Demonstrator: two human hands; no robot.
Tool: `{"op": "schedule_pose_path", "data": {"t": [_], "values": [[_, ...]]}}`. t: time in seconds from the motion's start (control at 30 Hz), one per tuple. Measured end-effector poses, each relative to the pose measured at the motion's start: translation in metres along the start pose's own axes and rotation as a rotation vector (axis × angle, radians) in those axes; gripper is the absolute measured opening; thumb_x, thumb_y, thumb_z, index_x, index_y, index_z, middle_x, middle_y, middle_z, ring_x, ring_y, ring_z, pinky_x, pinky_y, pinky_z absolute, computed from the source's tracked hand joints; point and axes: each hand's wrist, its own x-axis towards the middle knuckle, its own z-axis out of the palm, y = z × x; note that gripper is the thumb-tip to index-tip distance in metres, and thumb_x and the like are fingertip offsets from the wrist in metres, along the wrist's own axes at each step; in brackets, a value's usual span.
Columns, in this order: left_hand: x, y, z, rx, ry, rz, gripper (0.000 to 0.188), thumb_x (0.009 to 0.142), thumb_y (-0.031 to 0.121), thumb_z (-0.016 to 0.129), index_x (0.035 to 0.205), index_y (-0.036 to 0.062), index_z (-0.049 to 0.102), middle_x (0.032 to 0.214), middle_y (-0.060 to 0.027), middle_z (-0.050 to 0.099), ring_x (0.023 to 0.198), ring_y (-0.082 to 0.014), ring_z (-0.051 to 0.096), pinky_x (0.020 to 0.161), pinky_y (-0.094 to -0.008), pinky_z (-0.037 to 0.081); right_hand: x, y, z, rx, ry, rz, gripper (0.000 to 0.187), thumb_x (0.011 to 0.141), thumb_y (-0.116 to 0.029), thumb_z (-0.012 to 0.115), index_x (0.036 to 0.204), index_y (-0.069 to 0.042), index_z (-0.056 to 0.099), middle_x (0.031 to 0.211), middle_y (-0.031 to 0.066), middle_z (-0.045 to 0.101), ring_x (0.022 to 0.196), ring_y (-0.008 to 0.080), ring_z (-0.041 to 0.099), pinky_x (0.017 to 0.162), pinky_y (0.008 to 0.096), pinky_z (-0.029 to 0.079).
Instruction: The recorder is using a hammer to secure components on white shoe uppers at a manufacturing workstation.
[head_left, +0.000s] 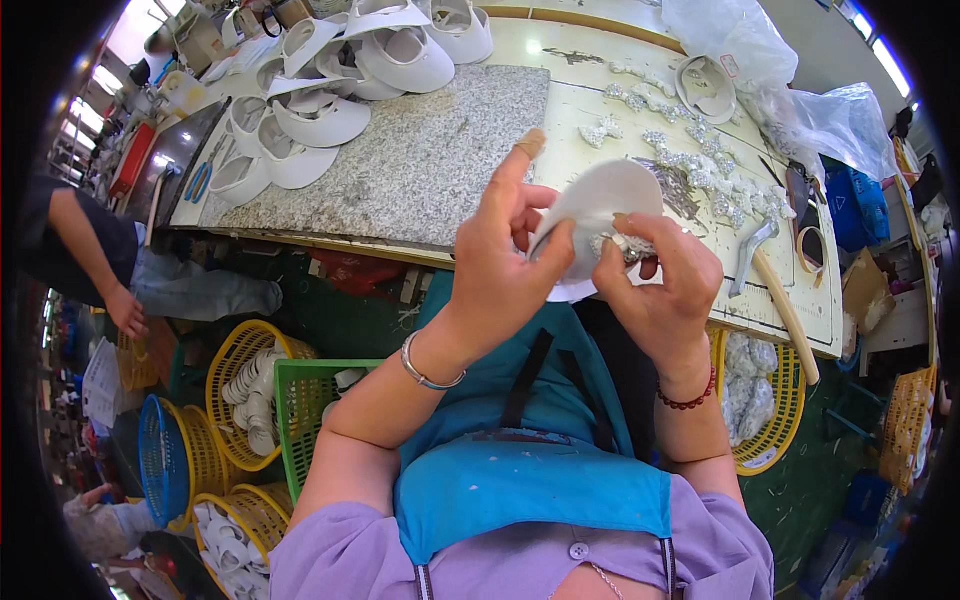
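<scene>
Above the table's front edge, my left hand point(508, 250) pinches a white sun visor point(618, 188) between thumb and fingers. Its index finger points up, with a tan wrap round the tip. My right hand point(668, 285) grips a silver sequined bow point(630, 246) against the visor's near side. Whether the bow is fixed to the visor I cannot tell. Several similar loose bows point(690, 160) lie on the table beyond my right hand. A single visor point(705, 88) rests behind them, and a stack of white visors point(300, 120) stands at the far left.
A speckled stone slab point(430, 150) covers the table's left part. A metal lever point(752, 250) and a curved wooden strip point(785, 315) sit at the right edge. Scissors point(198, 182) lie far left. Yellow baskets point(222, 365) and a green crate point(290, 420) stand below. A co-worker's arm point(85, 245) shows at left.
</scene>
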Motion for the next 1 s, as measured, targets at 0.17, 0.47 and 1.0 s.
{"op": "schedule_pose_path", "data": {"t": [0.17,0.47,1.0], "values": [[-0.006,-0.020,-0.010,-0.180,-0.115,-0.226,0.024,0.085,0.010,0.065,0.104,-0.0042,0.064,0.082,-0.0035,0.067,0.068,-0.0044,0.058,0.060,-0.0197,0.047,-0.008,-0.001,0.007,-0.111,0.059,-0.061,0.017,0.063,-0.006,0.069,0.078,-0.008,0.061,0.061,0.0040,0.058,0.047,0.0182,0.054,0.046,0.0291,0.042],[-0.015,-0.013,-0.003,-0.282,-0.083,-0.216,0.018,0.087,0.011,0.065,0.098,-0.0024,0.066,0.080,-0.0003,0.066,0.069,-0.0024,0.055,0.058,-0.0190,0.045,0.004,0.001,0.014,-0.162,0.149,-0.137,0.014,0.065,-0.008,0.069,0.075,-0.009,0.060,0.057,0.0018,0.056,0.045,0.0169,0.050,0.044,0.0279,0.035],[-0.028,-0.013,-0.001,-0.226,-0.117,-0.152,0.022,0.088,0.012,0.062,0.105,-0.0030,0.061,0.085,-0.0030,0.065,0.076,-0.0044,0.056,0.066,-0.0225,0.047,0.001,0.001,0.012,-0.162,0.113,-0.118,0.014,0.065,-0.008,0.069,0.076,-0.007,0.059,0.060,0.0032,0.059,0.049,0.0196,0.051,0.046,0.0300,0.037]]}}
